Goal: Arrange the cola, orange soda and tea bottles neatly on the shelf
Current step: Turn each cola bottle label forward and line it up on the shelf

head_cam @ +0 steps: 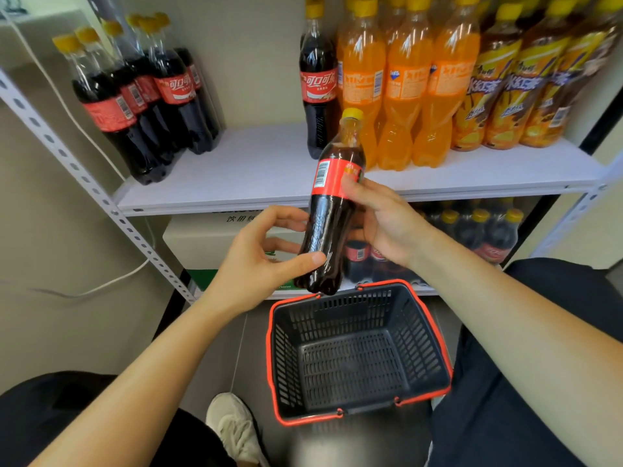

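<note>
Cola bottle: dark, yellow cap, red label.

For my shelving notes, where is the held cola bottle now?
Head view, centre: the cola bottle is held by the left hand and right hand, just above the basket.

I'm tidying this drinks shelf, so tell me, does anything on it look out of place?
Yes. A cola bottle stands beside the orange soda bottles, cut off from the cola group at the left by bare shelf. That group's labels face different ways.
</note>
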